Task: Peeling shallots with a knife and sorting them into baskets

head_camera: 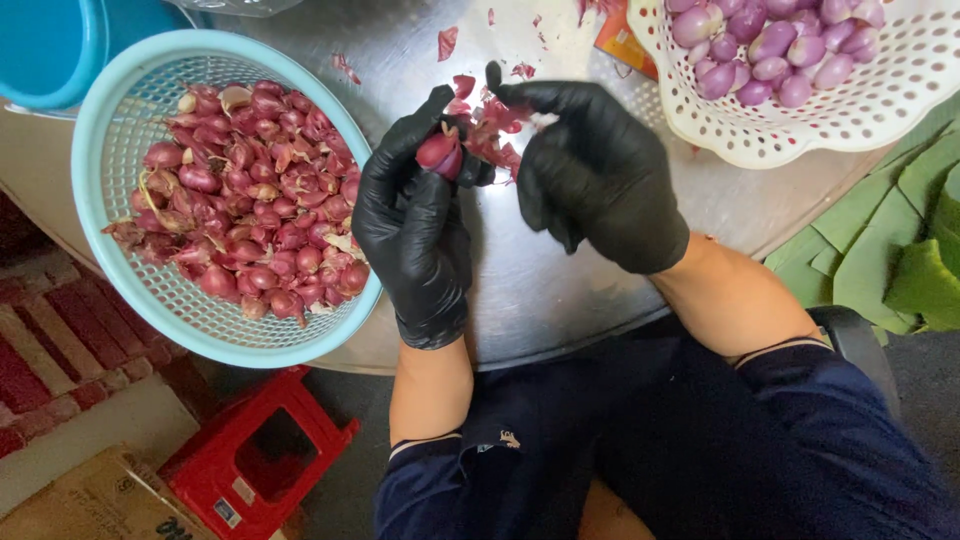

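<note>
Item one, the round metal table point(560, 290): it is filling most of the view, and its curved near edge is running just above my lap. A bare stretch of steel is lying open between my forearms and that edge.

Item two, the light blue basket point(120, 130): it is sitting on the left, overhanging the table rim, and is holding a heap of unpeeled shallots point(250, 190) with dry red-brown skins.

Item three, the white perforated basket point(880, 110): it is standing at the far right, carrying peeled shallots point(770, 45), smooth and pale purple.

Item four, my left hand point(415, 220), in a black glove: it is curling around one shallot point(440, 150), thumb and fingers closed on it, above the table's middle between the two baskets.

Item five, my right hand point(590, 175), also gloved in black: it is pinching a strip of loose skin point(495, 135) just beside the bulb.

Item six, the shallot itself: it is showing glossy, deep reddish purple, partly stripped.

Item seven, scraps of skin point(447, 42): they are lying scattered on the steel beyond my hands.
</note>
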